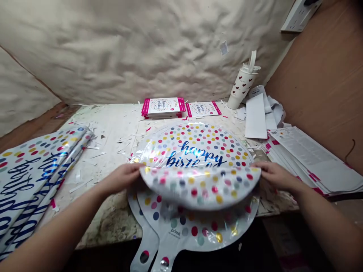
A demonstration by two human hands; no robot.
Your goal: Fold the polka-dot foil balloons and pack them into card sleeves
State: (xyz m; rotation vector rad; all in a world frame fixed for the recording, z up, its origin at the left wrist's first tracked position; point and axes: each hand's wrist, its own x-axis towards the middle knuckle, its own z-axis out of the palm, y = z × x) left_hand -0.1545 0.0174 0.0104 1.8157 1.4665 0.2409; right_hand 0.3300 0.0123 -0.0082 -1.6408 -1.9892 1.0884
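Note:
A flat round foil balloon (pixel 198 189) with coloured dots and blue "happy birthday" lettering is bent across its middle in front of me. My left hand (pixel 129 175) pinches its left edge and my right hand (pixel 276 174) pinches its right edge. The near part of it curves up and is slightly blurred. Beneath it lie more dotted foil balloons (pixel 193 230), whose tails (pixel 144 253) hang past the table's front edge. Where one balloon ends and another begins in the middle is partly hidden.
Folded balloons (pixel 36 170) lie at left. Pink-edged printed packs (pixel 163 107) are stacked at the back, beside another pack (pixel 203 109). A white tumbler with hearts (pixel 242 85), loose papers (pixel 256 117) and a stack of cards (pixel 317 155) stand at right. Scraps litter the worn table (pixel 104 151).

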